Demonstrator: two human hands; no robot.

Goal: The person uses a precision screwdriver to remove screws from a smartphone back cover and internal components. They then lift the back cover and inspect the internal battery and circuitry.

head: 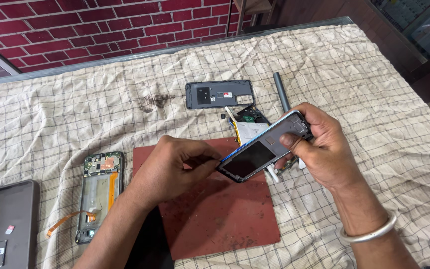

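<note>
Phone frame [264,148] held tilted above red mat [220,209] on cloth-covered counter [75,99], long axis running lower-left to upper-right. Right hand [319,144] clamped on upper end; left hand [175,167] pinched shut at lower-left corner, fingertips touching the edge, the nearer hand there

Both hands, left hand [175,167] and right hand [319,147], hold a phone frame [265,147] above a red mat [220,214].

Red-white label [226,94] on grey back cover [219,93].
</note>
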